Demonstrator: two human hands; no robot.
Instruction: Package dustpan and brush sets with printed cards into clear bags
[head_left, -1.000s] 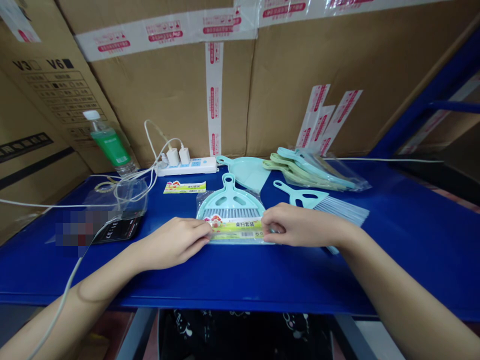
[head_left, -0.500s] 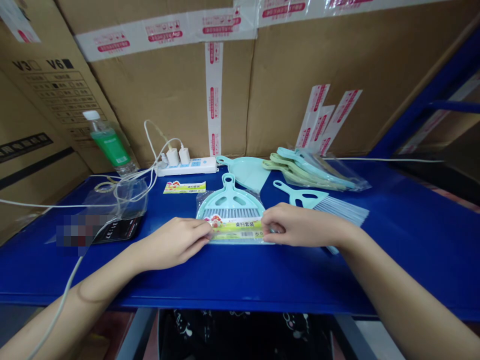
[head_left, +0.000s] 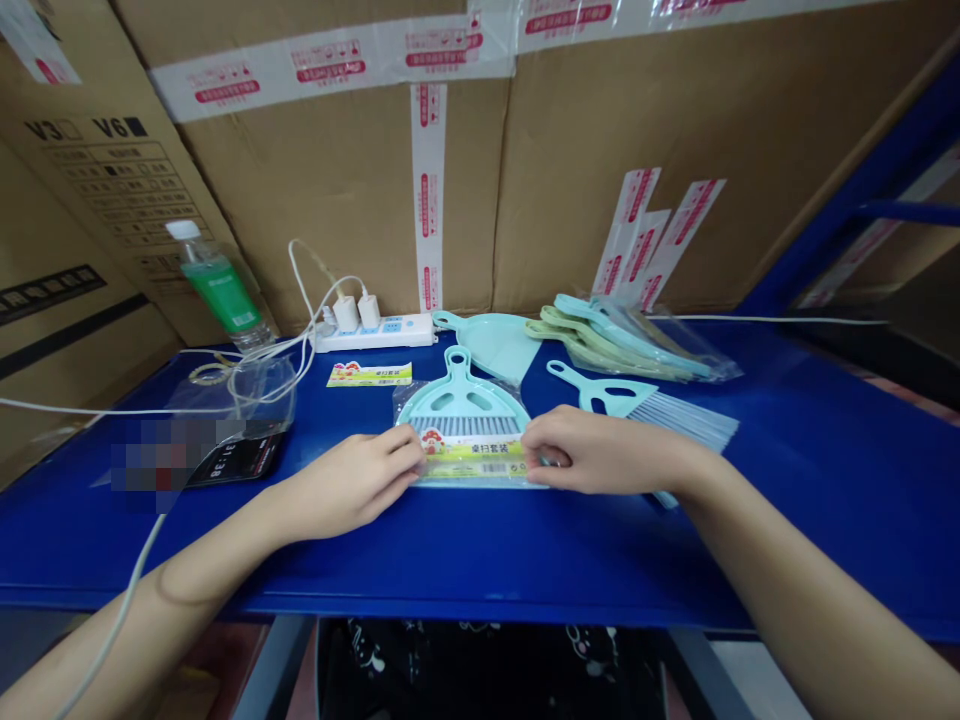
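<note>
Left hand [head_left: 364, 480] has edged its fingers upward, pinching the label [head_left: 474, 452] opposite the pinching right hand [head_left: 596, 450].

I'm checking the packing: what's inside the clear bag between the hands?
A teal dustpan with a brush on it. A printed label partly covers the bristles; the left hand and right hand cover its ends. The dustpan's middle is hidden.

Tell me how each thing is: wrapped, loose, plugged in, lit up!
Left hand: holding front label's left end
Right hand: holding its right end
Front dustpan set: in clear wrapping
Loose label: lying flat
Loose brush: unwrapped
Back dustpan: unwrapped
Pile: partly in clear plastic
Chargers: plugged in
Bottle: capped
Black device: screen lit
</note>
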